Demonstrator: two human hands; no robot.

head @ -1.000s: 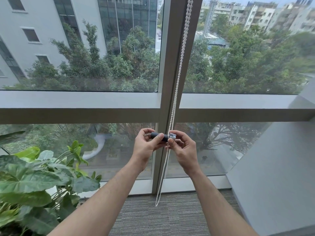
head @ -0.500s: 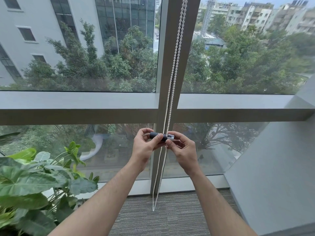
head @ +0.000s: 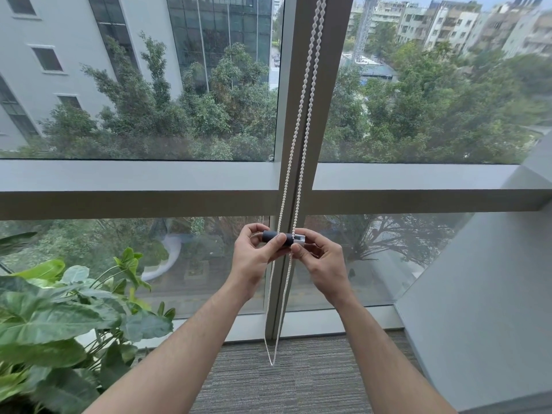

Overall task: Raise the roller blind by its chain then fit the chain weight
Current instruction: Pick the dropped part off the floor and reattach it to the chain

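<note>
A white bead chain (head: 301,121) hangs in a loop down the window's centre post, its bottom end near the carpet. At mid height a dark cylindrical chain weight (head: 272,236) with a silvery end piece (head: 299,239) lies sideways across the two chain strands. My left hand (head: 254,258) grips the dark end between thumb and fingers. My right hand (head: 321,261) pinches the silvery end, where the right strand passes. The roller blind itself is out of view above.
A leafy potted plant (head: 59,318) fills the lower left. A grey wall panel (head: 484,309) slants in at the right. The window frame's horizontal rail (head: 134,186) crosses at mid height. Grey carpet (head: 298,380) lies below.
The two chain strands, close together and slanting a second ago, now hang apart and straighter. Both hands keep the same hold on the weight.
</note>
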